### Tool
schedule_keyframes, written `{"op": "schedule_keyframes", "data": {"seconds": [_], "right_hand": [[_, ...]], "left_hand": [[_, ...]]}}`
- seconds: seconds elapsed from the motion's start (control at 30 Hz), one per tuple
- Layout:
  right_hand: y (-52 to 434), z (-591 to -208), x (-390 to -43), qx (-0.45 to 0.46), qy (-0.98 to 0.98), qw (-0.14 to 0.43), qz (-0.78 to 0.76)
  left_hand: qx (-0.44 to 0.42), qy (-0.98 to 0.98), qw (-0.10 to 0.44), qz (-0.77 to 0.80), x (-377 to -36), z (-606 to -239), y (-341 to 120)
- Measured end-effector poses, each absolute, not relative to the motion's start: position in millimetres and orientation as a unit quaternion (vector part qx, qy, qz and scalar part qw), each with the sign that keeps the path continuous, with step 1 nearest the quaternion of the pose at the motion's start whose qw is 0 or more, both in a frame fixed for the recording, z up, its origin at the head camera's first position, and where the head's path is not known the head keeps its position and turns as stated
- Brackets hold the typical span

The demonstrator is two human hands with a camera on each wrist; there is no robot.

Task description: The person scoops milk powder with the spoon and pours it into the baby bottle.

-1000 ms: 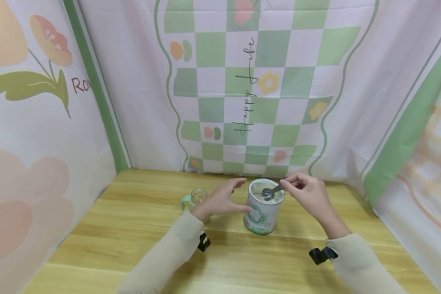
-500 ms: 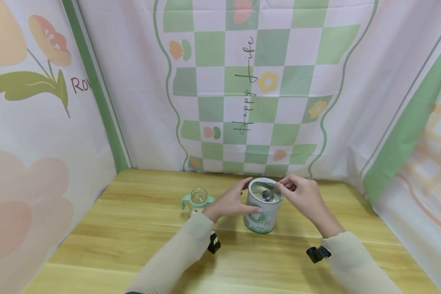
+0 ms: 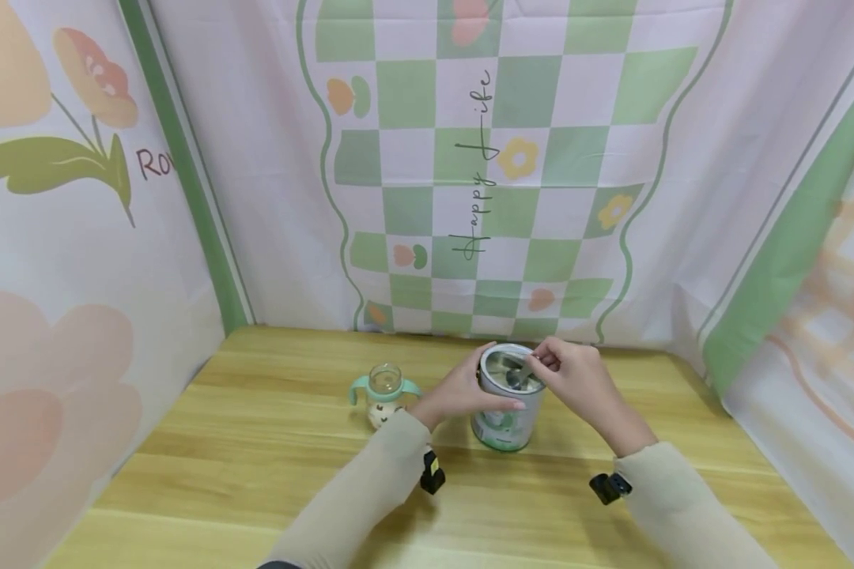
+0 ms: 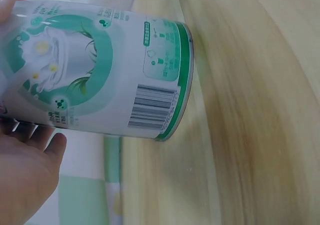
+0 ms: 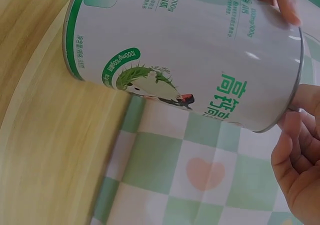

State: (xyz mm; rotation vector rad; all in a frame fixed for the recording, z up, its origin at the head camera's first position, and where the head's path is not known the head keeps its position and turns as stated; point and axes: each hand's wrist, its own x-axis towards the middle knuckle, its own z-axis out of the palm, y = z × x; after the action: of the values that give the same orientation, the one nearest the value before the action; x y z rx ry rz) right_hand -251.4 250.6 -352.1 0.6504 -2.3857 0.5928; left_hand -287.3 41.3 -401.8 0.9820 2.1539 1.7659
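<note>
left hand (image 3: 470,389): grip wraps tin (image 3: 507,399), steadying it on tabletop (image 3: 256,442)
right hand (image 3: 576,379): grip pinches spoon (image 3: 519,374)
tip: dip straight, clear of the rim

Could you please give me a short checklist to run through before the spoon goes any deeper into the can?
1. Can upright on the table: ok.
2. Left hand steadies the can, fingers curled round its side: ok.
3. Right hand pinches the spoon by its handle, bowl inside the can's open mouth: ok.
4. Amount of powder in the can: cannot tell, the inside is too small to read.
5. Baby bottle stands open on the table, left of the can and apart from it: ok.
6. Whether the spoon's bowl is loaded: cannot tell.
</note>
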Motion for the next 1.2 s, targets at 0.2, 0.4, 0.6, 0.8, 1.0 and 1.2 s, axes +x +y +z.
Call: {"op": "schedule_keyframes", "data": {"seconds": [0.2,0.4,0.6,0.8,1.0,1.2], "right_hand": [[246,-354,-254,0.243,-0.901,0.285,0.22],[239,-355,-256,0.249,-0.9,0.289,0.212],[232,-355,-256,0.253,-0.9,0.285,0.21],[226,-356,-255,0.259,-0.901,0.27,0.219],[223,-359,-256,0.275,-0.898,0.257,0.229],[222,-357,-258,0.293,-0.899,0.232,0.229]], "left_hand": [[0.296,0.728,0.106,0.609,-286,-405,46],[0.29,0.711,0.115,0.63,-286,-408,48],[0.274,0.712,0.124,0.635,-285,-409,47],[0.277,0.711,0.126,0.633,-286,-410,46],[0.309,0.703,0.122,0.629,-289,-411,48],[0.354,0.678,0.116,0.633,-293,-413,49]]}}
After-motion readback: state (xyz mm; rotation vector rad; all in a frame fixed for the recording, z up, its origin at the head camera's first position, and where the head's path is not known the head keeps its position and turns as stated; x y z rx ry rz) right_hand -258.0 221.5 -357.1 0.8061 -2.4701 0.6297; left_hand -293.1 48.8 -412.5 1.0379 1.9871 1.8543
